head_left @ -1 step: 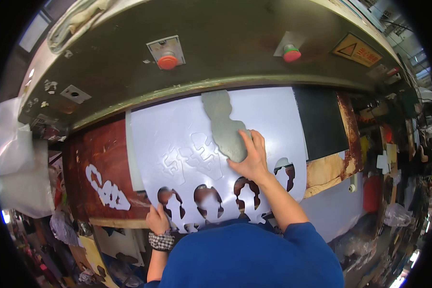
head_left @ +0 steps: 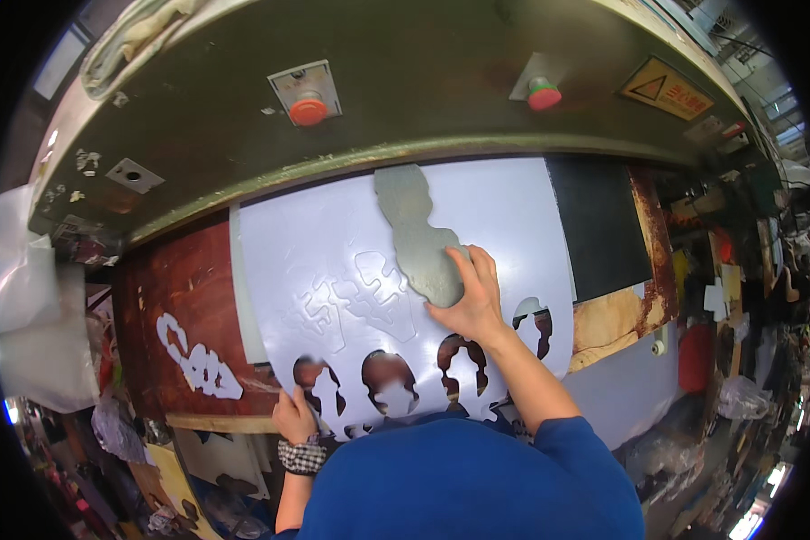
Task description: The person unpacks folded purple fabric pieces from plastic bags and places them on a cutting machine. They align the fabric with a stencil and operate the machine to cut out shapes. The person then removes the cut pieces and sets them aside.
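A large white plastic-like sheet (head_left: 504, 207) lies under the press, with a row of sole-shaped cutouts (head_left: 391, 369) along its near part. On it rests a flat grey-green sole-shaped plate (head_left: 414, 225), which looks like a cutting die. My right hand (head_left: 477, 301) grips the plate's near right end, thumb on the near edge and fingers over the right edge. Left of the plate, pressed outlines (head_left: 378, 288) show in the sheet. Down at the sheet's near left edge, my left hand (head_left: 295, 418) is closed on that edge, its fingertips partly hidden.
A green press beam (head_left: 405, 81) spans the far side, carrying a red button (head_left: 308, 110) and a green-and-red one (head_left: 544, 94). Cut white pieces (head_left: 198, 360) lie on the reddish board (head_left: 216, 297) at left. A black sheet (head_left: 598, 234) lies at right.
The whole view has shifted slightly. Both hands keep their places on the plate and the sheet.
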